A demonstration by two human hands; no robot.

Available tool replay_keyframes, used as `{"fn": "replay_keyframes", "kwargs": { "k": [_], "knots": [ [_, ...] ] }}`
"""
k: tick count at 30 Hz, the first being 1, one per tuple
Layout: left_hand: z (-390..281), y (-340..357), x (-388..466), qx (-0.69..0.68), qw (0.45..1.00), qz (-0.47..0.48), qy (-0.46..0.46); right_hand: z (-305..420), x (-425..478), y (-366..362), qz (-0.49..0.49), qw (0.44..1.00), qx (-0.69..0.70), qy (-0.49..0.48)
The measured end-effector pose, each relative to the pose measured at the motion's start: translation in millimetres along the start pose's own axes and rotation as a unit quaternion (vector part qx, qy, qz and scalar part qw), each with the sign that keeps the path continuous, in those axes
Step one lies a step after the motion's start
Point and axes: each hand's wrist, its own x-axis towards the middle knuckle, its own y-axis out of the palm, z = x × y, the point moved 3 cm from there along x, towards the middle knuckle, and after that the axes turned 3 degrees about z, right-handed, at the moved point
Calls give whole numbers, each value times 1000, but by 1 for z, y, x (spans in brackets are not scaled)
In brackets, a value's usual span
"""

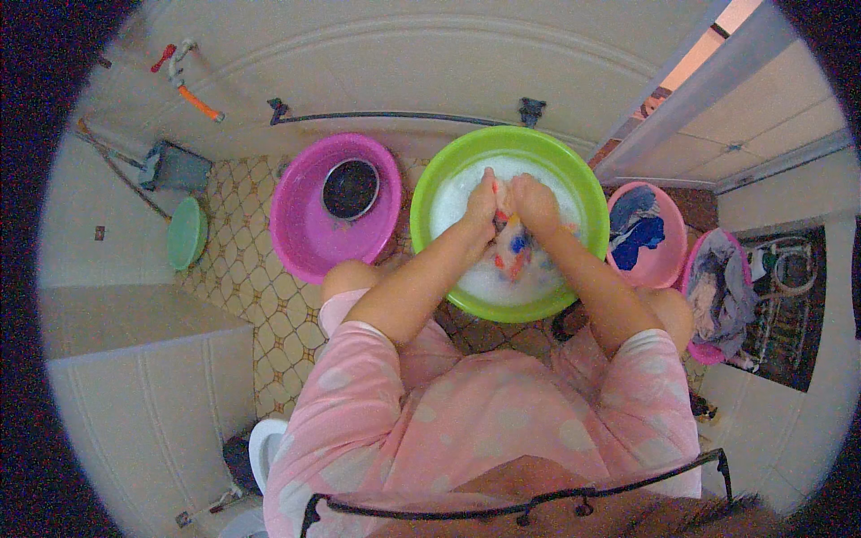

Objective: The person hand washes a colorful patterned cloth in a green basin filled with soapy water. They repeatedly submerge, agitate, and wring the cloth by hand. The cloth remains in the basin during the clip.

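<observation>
Both of my hands are inside a green plastic basin (pixel 422 262) of foamy, soapy water (pixel 454 191). A wet, light-coloured garment with red, blue and yellow patches (pixel 516 243) hangs from them into the suds. My left hand (pixel 483 205) grips its left side, thumb uppermost. Close beside it, my right hand (pixel 535 202) is closed on the same cloth. The upper part of the cloth stretches between the two hands. Its lower part lies in the foam, partly submerged.
Left of the green basin stands a magenta basin (pixel 296 222) with a dark round pan (pixel 351 189) inside. On the right, a pink basin (pixel 662 259) holds blue clothes (pixel 639 232), and another tub holds grey laundry (pixel 723 289). A black wall rail (pixel 397 117) runs behind.
</observation>
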Motion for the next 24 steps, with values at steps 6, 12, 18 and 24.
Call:
{"fn": "replay_keyframes", "kwargs": {
  "k": [6,12,18,24],
  "knots": [
    [-10,-35,28,115,978,-109,138,-24,-8,37,1,974,216,75],
    [5,-61,55,165,963,-125,174,-55,6,76,163,987,-6,-10],
    [20,-34,48,-64,993,68,-69,-9,-3,23,-81,928,350,94],
    [-11,-22,9,53,992,14,-113,63,-32,-36,-16,946,319,-61]
  ]
}}
